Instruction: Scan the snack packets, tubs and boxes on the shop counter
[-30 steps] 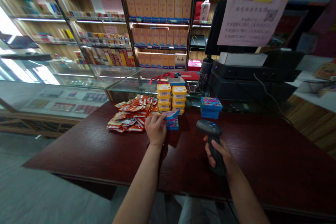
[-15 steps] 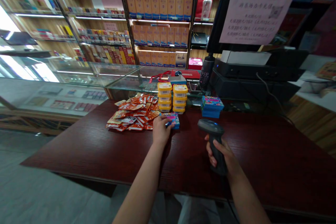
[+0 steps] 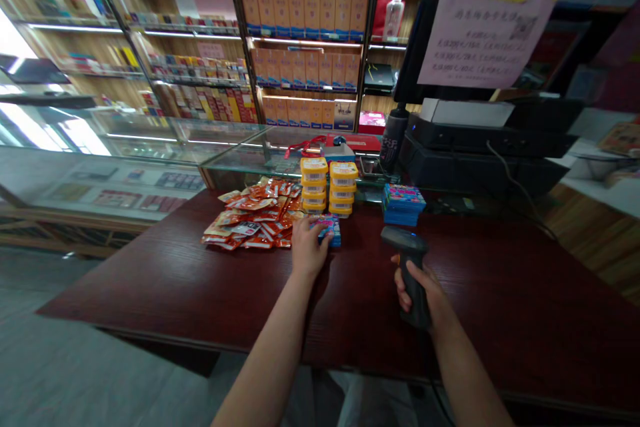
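On the dark red worktop [image 3: 190, 300]: an orange heap of packets [image 3: 250, 217], two columns of yellow tubs [image 3: 343, 188] and two stacks of blue-and-pink packs, all toward the side away from the person.
Left hand [image 3: 309, 248]: over the left part of the small stack [image 3: 335, 232], its fingers bent onto the packs; from here I can't tell whether they pinch one or simply rest there.
Right hand [image 3: 420, 290]: wrapped round the handle of a black scanner [image 3: 404, 238], the fingers grasping it, a blue light showing on its head.
Small stack: in front of the tubs, just right of the orange heap, well apart from the scanner.
Taller stack [image 3: 401, 208]: right of the tubs, beyond the scanner's head.
Yellow tubs: side by side, each column piled upright, the left one beside the orange packets.
Behind it all: a screen carrying a pink sheet [image 3: 483, 40], and lit shelves with rows of tan boxes [image 3: 305, 12].
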Motion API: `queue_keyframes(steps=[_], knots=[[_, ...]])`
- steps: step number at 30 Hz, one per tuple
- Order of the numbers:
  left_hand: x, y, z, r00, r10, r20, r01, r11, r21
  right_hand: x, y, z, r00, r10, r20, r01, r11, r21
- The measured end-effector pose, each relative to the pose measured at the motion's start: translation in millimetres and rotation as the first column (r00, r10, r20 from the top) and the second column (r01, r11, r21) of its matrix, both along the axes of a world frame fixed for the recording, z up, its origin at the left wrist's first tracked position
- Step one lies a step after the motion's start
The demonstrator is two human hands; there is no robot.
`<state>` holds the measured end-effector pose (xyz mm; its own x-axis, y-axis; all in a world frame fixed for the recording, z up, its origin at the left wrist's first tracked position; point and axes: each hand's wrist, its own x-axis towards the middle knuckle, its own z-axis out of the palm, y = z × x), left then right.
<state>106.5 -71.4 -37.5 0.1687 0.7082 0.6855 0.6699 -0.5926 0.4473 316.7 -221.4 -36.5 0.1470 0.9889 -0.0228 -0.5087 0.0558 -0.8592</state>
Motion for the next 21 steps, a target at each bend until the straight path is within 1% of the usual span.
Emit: queue_keyframes(steps=[3, 5, 9, 11, 13, 15, 18, 21], knots=[[10, -9, 8.1, 0.997, -0.077, -0.005, 0.077, 0.992, 0.105, 4, 5, -2, 0.997, -0.067, -0.044, 0.064, 0.996, -0.059], [22, -15, 13.9, 0.989, -0.148, -0.032, 0.15, 0.983, 0.109, 7, 8, -3, 0.99, -0.12, -0.08, 0.112, 0.989, -0.097], [57, -19, 24.6, 0.948, -0.299, -0.108, 0.3, 0.954, -0.006, 7, 10, -2, 0.968, -0.213, -0.132, 0.198, 0.973, -0.12], [78, -15, 29.3, 0.917, -0.37, -0.152, 0.366, 0.929, -0.056, 5, 10, 0, 0.956, -0.257, -0.139, 0.241, 0.963, -0.119], [101, -7, 33.4, 0.884, -0.42, -0.207, 0.415, 0.907, -0.07, 4, 11, 2, 0.946, -0.292, -0.14, 0.277, 0.954, -0.116], [123, 3, 36.6, 0.856, -0.436, -0.277, 0.438, 0.897, -0.059, 3, 11, 2, 0.941, -0.305, -0.145, 0.29, 0.95, -0.116], [154, 19, 39.1, 0.817, -0.425, -0.39, 0.449, 0.893, -0.034, 4, 13, 1, 0.941, -0.299, -0.158, 0.282, 0.952, -0.122], [178, 30, 38.7, 0.791, -0.408, -0.456, 0.447, 0.894, -0.026, 7, 14, -1, 0.942, -0.293, -0.162, 0.275, 0.954, -0.124]])
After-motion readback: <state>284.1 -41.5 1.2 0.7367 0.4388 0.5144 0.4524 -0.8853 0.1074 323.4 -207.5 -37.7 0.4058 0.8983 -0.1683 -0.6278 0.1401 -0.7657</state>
